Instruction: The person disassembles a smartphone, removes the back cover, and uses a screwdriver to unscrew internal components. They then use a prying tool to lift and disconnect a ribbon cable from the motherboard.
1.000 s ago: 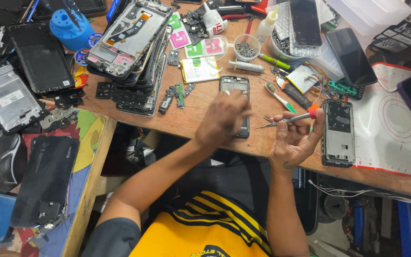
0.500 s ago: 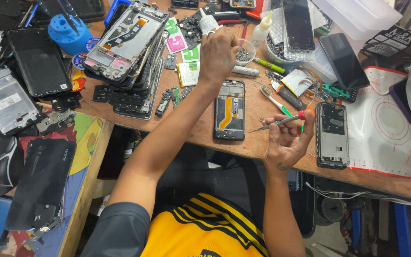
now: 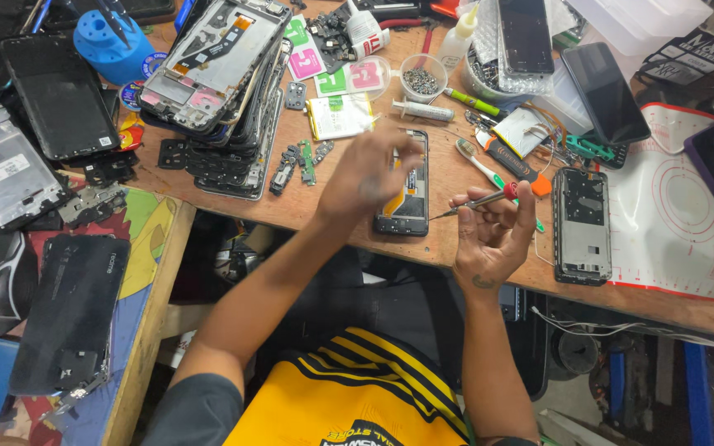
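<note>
My left hand (image 3: 371, 175) hovers with fingers pinched, whether on a tiny part I cannot tell, over the opened phone (image 3: 405, 186) lying near the workbench's (image 3: 456, 248) front edge, while my right hand (image 3: 493, 231) grips a red-tipped screwdriver (image 3: 477, 202), so the phone's insides remain exposed and unfinished.

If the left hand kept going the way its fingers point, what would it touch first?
Probably the small round dish of screws. The left hand hovers above the opened phone, fingers aimed up and slightly right across the bench; the syringe lies close to that line, and depth is unclear.
</note>
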